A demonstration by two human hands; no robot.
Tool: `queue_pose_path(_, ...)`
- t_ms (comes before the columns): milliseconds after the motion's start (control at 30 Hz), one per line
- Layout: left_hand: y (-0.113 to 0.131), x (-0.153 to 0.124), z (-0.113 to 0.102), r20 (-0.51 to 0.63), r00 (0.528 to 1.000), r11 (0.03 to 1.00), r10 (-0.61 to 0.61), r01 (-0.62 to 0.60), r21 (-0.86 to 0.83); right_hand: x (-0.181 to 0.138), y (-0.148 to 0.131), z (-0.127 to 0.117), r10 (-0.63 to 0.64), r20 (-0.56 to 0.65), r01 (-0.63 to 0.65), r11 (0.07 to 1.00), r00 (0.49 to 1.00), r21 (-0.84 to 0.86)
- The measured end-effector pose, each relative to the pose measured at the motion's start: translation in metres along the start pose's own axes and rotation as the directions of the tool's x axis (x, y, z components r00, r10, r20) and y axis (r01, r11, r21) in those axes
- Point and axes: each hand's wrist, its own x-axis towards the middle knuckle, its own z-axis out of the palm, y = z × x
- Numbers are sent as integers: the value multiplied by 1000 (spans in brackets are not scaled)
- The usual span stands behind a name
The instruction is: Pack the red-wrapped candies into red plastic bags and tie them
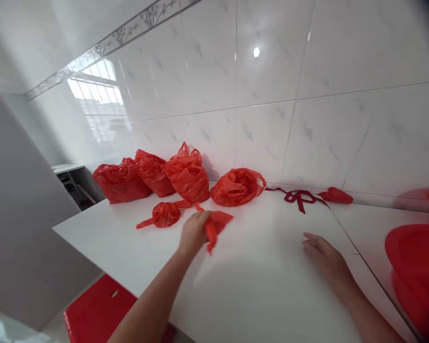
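Note:
My left hand [195, 232] is closed around a small crumpled red plastic bag [219, 220], held over the white table [257, 276]. Part of the bag sticks out past my fingers to the right, and a twisted end hangs down. To the left of that hand lies a knotted red bag bundle [166, 214] with its ends spread on the tabletop. My right hand [323, 255] is over the table's right part, fingers loosely stretched out and holding nothing.
Several filled red plastic bags [188, 176] stand along the tiled wall [264, 138]. A dark red ribbon [300, 196] and a small red bundle [338, 195] lie at the back right. Red plastic basins [418, 252] stand at the right edge. A red stool [96, 309] is below the table.

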Motion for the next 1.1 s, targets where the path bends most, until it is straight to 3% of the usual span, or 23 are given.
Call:
queue_pose_path(67,-31,-10,-13,-83,993,993,-81,88,75,-3,-4,2,-15,11,15,1000,1000,-23)
queue_pose_path(100,-46,-16,-15,-121,980,964,-158,180,197,-4,-6,3,-17,18,18,999,1000,-29)
queue_pose_path(167,-71,-31,-12,-76,938,860,-338,341,380,-6,-7,5,-15,36,16,999,999,-35)
queue_pose_path(233,-87,-43,-5,38,891,796,-452,384,469,-8,-8,8,-8,59,11,999,998,-44)
queue_pose_path(333,-97,-49,4,43,866,739,-499,399,542,-10,-7,10,-21,95,26,998,995,-54)
queue_pose_path(467,-96,-44,8,-67,830,669,-554,491,557,-12,-7,13,-57,111,63,997,992,-45)
queue_pose_path(533,-93,-42,7,-144,839,660,-525,508,554,-11,-7,14,-69,111,76,995,991,-58)
queue_pose_path(600,-87,-40,8,-207,904,717,-373,423,555,-9,-7,16,-62,115,71,994,991,-79)
queue_pose_path(700,-73,-35,17,-191,982,837,-10,112,535,-7,-6,19,-59,105,69,993,993,-100)
queue_pose_path(800,-56,-19,42,-102,973,887,209,-145,438,-6,-6,22,-109,76,117,987,991,-110)
queue_pose_path(933,-41,17,87,-106,974,944,199,-162,287,-6,-3,23,-175,54,180,978,983,-110)
queue_pose_path(1100,-36,66,124,-187,981,998,-42,51,42,-6,-1,23,-214,44,217,971,976,-96)
